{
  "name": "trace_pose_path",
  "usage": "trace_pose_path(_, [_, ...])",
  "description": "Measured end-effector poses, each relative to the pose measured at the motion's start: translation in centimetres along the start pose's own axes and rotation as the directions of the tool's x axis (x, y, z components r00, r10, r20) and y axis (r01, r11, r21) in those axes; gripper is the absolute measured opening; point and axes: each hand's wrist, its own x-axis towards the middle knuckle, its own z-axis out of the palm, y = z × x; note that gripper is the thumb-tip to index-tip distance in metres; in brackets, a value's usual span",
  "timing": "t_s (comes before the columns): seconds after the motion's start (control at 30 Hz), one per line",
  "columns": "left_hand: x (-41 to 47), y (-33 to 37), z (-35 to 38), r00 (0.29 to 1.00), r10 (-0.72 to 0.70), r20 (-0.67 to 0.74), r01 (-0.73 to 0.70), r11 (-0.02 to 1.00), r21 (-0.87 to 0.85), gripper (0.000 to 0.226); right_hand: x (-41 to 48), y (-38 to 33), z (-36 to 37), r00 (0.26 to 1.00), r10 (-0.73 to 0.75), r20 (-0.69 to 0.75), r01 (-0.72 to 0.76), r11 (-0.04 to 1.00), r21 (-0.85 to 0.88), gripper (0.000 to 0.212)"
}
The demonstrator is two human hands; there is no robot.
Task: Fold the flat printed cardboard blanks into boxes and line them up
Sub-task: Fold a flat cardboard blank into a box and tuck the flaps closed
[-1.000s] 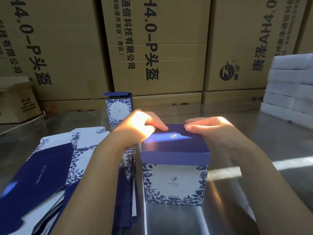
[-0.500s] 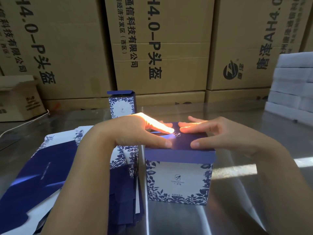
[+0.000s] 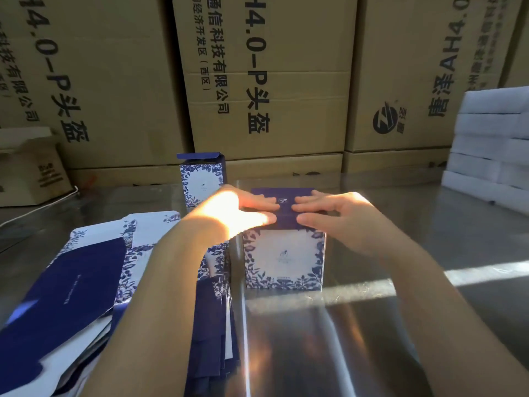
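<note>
My left hand [image 3: 229, 213] and my right hand [image 3: 343, 216] lie flat on the dark blue lid of the folded box [image 3: 283, 259]. The fingers are stretched out straight and nearly meet at the middle, and each thumb rests against the lid's front lip. Neither hand curls round anything; they only press down. The box stands upright on the shiny table [image 3: 429, 310] directly beneath my palms, its flowered front facing me. Just beyond my left hand stands a second folded box [image 3: 201, 181], its lid closed. Under my left forearm spreads the pile of flat blanks [image 3: 94, 282]. Far past my right hand sits a stack of white foam slabs [image 3: 492, 150], and brown cartons [image 3: 272, 81] wall off the back.
</note>
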Motion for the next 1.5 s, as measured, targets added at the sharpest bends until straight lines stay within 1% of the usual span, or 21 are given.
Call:
trace_pose_path(0.1, [0.5,-0.9,1.4,0.990,-0.006,-0.141,-0.015,0.989,-0.148,0.032,0.6,0.9,1.9,0.976,-0.033,-0.215,0.023,0.998,-0.051,0.020])
trace_pose_path(0.17, [0.6,-1.3,2.0,0.978,0.015,-0.209,-0.055,0.981,-0.188,0.030,0.8,1.3,3.0,0.947,-0.052,-0.317,0.045,0.999,-0.028,0.017])
trace_pose_path(0.23, [0.6,-1.5,2.5,0.967,0.050,-0.249,-0.099,0.977,-0.189,0.029,0.9,1.5,3.8,0.917,-0.075,-0.392,0.088,0.996,0.015,0.016])
trace_pose_path(0.33, [0.4,-1.6,3.4,0.936,0.095,-0.338,-0.169,0.966,-0.197,0.028,0.9,1.6,4.4,0.893,-0.098,-0.439,0.124,0.992,0.030,0.017])
trace_pose_path(0.43, [0.4,-1.8,4.0,0.903,0.118,-0.413,-0.202,0.965,-0.166,0.028,0.8,1.4,4.3,0.890,-0.113,-0.442,0.125,0.992,-0.003,0.017])
trace_pose_path(0.57, [0.5,-1.6,4.7,0.885,0.151,-0.440,-0.233,0.962,-0.139,0.028,0.8,1.3,4.1,0.891,-0.148,-0.430,0.130,0.989,-0.071,0.018])
trace_pose_path(0.67, [0.5,-1.4,5.0,0.882,0.125,-0.455,-0.227,0.958,-0.175,0.026,0.9,1.4,4.2,0.895,-0.149,-0.421,0.133,0.989,-0.067,0.018])
trace_pose_path(0.8, [0.5,-1.1,5.0,0.878,0.092,-0.469,-0.231,0.941,-0.247,0.025,1.1,1.3,4.4,0.894,-0.142,-0.426,0.143,0.989,-0.031,0.012])
trace_pose_path(1.03, [0.6,-1.1,5.0,0.889,0.069,-0.453,-0.212,0.938,-0.274,0.024,1.0,1.0,4.5,0.878,-0.195,-0.437,0.194,0.980,-0.048,0.006])
trace_pose_path(1.17, [0.7,-1.3,5.3,0.879,0.083,-0.470,-0.239,0.929,-0.283,0.026,0.8,1.1,4.9,0.861,-0.228,-0.454,0.217,0.973,-0.076,0.007])
trace_pose_path(1.23, [0.7,-1.5,5.4,0.873,0.081,-0.482,-0.247,0.924,-0.291,0.027,0.8,1.4,4.9,0.866,-0.210,-0.454,0.220,0.975,-0.033,0.010])
trace_pose_path(1.37, [0.7,-2.1,4.7,0.887,0.009,-0.461,-0.208,0.900,-0.383,0.026,0.8,1.7,4.2,0.906,-0.097,-0.411,0.168,0.976,0.141,0.022])
trace_pose_path(1.43, [0.7,-2.3,4.5,0.890,0.009,-0.456,-0.213,0.893,-0.397,0.024,0.8,1.9,3.9,0.918,-0.083,-0.387,0.165,0.969,0.182,0.026])
trace_pose_path(1.5, [0.7,-2.3,4.6,0.882,0.014,-0.471,-0.222,0.894,-0.390,0.023,0.8,2.0,3.7,0.920,-0.090,-0.381,0.172,0.967,0.187,0.025])
